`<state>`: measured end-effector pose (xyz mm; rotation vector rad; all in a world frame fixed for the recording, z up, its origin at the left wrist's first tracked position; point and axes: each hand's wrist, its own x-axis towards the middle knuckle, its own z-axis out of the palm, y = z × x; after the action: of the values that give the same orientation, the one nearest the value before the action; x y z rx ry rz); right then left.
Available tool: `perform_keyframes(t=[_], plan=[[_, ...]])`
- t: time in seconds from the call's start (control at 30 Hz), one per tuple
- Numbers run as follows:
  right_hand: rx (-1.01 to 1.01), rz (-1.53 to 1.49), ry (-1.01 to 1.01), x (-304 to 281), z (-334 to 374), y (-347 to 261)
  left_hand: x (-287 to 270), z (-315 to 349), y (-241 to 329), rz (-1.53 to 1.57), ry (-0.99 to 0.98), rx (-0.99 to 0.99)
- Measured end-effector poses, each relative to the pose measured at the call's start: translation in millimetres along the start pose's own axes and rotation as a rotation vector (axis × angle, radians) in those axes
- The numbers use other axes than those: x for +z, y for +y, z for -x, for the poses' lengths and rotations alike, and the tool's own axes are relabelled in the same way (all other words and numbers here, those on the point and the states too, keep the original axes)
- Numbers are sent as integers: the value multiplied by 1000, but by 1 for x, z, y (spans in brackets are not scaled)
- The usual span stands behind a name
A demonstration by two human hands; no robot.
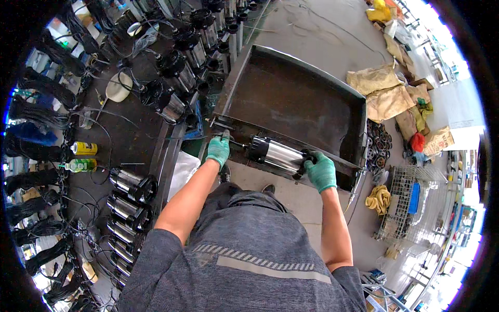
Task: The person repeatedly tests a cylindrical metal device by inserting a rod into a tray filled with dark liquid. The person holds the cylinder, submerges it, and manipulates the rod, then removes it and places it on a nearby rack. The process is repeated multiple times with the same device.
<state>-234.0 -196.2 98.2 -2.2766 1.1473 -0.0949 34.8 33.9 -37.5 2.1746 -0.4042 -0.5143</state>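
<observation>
A submersible pump (283,155) with a bright steel barrel and black ends lies on its side along the near edge of a dark metal trough (306,83). My right hand (322,172), in a green glove, grips its black right end. My left hand (218,149), gloved alike, is closed just off the pump's left end. A thin dark line runs from there to the pump; whether the fingers hold it is hidden.
Steel pumps (125,208) line the dark bench on my left, near a yellow can (84,148) and a green bottle (81,165). More pumps (169,101) stand farther off. Right of the trough are black rings (379,143), paper sacks (387,101) and a wire cage (410,203).
</observation>
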Motion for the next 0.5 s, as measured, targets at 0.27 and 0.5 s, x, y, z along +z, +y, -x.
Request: perform_keyframes(t=[0.27,0.5], plan=[[34,151,-35,14,-6,-2,-27,-4,29,10,-424,-301],[271,-821,98,21,45,44,-1,46,66,-64,-274,196]])
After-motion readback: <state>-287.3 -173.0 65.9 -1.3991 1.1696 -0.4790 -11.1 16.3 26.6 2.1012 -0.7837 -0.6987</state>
